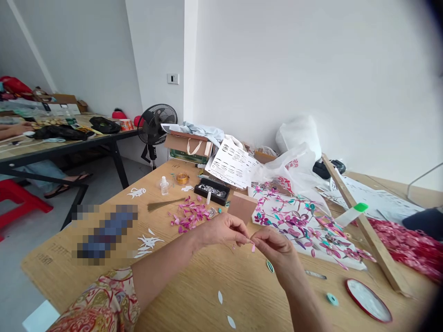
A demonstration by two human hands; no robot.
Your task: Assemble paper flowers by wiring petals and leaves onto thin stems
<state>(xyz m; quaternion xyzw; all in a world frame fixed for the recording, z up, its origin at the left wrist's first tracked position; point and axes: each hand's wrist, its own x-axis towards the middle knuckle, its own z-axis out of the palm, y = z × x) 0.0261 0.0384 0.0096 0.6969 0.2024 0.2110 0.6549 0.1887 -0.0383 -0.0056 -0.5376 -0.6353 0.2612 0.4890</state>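
Both hands meet above the table (194, 286), the left hand (221, 229) and right hand (273, 246) with fingers pinched together on a tiny pink petal (253, 248), mostly hidden between the fingertips, its shape hard to make out.

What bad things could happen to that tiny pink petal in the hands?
The pink petal is pinched only at the fingertips of the left hand and right hand, so it might slip and land among the white petals below. The standing fan could perhaps blow the loose pink petals about.
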